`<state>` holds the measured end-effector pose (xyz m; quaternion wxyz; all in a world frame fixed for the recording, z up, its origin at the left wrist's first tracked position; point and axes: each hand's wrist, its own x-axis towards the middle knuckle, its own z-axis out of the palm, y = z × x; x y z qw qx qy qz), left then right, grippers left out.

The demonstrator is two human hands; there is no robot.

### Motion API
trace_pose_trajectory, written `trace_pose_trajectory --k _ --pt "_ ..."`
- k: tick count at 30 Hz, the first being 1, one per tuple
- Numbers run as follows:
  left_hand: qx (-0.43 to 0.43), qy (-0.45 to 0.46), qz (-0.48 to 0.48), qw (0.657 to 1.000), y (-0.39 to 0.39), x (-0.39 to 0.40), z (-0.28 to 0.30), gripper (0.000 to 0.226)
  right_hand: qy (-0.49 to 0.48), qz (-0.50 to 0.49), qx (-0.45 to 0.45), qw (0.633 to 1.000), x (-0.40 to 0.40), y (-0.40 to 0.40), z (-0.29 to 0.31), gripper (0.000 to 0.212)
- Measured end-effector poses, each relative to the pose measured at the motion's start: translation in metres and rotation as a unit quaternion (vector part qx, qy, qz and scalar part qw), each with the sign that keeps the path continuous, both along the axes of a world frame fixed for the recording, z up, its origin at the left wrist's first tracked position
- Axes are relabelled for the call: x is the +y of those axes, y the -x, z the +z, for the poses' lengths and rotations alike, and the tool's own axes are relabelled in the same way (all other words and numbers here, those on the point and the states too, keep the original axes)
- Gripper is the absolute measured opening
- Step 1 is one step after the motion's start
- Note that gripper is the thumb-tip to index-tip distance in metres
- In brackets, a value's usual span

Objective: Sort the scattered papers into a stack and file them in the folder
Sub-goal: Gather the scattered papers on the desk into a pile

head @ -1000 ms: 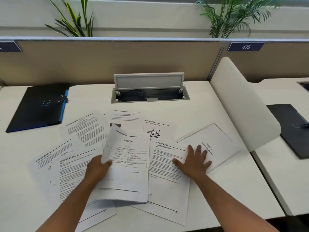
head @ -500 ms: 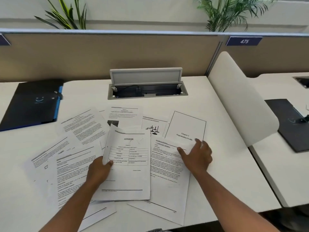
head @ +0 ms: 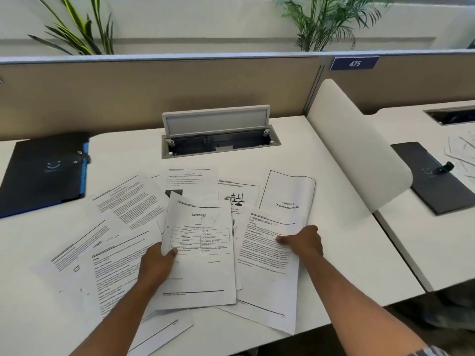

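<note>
From the head view, my left hand (head: 156,265) sits in the lower middle of the frame, thumb curled over the left edge of the ANNEXURE sheet (head: 203,255), pinching it with whatever lies just under it. My right hand (head: 303,244) is right of centre, fingers bent round the right edges of the Industry Profile page (head: 264,268) and the Chapter 1 title page (head: 288,194), whose top corner curls up off the desk (head: 334,240).

The other loose papers (head: 108,242) fan out to the left and toward the upper middle, overlapping each other. The folder (head: 43,170) lies closed at the upper left of the frame, well apart from both hands.

What worries me: the near corners of the lowest sheets hang over the desk's front edge, so a careless pull could send one sliding to the floor. Dragging my right-hand pages across could also crease that lifted title page or catch the sheet with the black figures beneath. And with only an edge pinch on the left, a page could slip out and spoil the stack.
</note>
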<state>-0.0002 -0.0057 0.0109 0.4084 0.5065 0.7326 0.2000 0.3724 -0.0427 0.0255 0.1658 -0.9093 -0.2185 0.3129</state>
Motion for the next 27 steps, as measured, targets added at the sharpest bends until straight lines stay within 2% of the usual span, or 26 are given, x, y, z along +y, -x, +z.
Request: trace_pose_trajectory --k 3,6,8,14,19,27 --pt "-0.017 -0.004 -0.002 1.000 0.004 0.004 0.005 0.038 -0.072 0.012 0.052 0.996 -0.009 0.000 0.000 0.047" --pt "-0.042 -0.009 -0.019 0.999 0.008 0.006 0.008 0.034 -0.162 -0.039 0.088 0.982 -0.007 0.003 -0.002 0.036" --pt "-0.044 -0.015 -0.028 0.999 0.013 0.007 0.009 0.033 -0.229 -0.057 0.137 0.962 -0.003 0.004 0.002 0.036" --pt "-0.013 -0.037 -0.015 0.999 0.037 0.015 0.008 0.034 -0.367 -0.018 0.279 0.887 0.019 -0.010 0.034 0.049" --pt "-0.005 -0.044 0.000 0.999 0.046 0.021 0.006 0.031 -0.362 0.030 0.374 0.853 0.050 -0.022 0.073 0.057" --pt "-0.048 -0.053 0.020 0.997 0.040 0.024 0.009 0.031 -0.346 0.129 0.414 0.832 0.097 0.005 0.139 0.058"
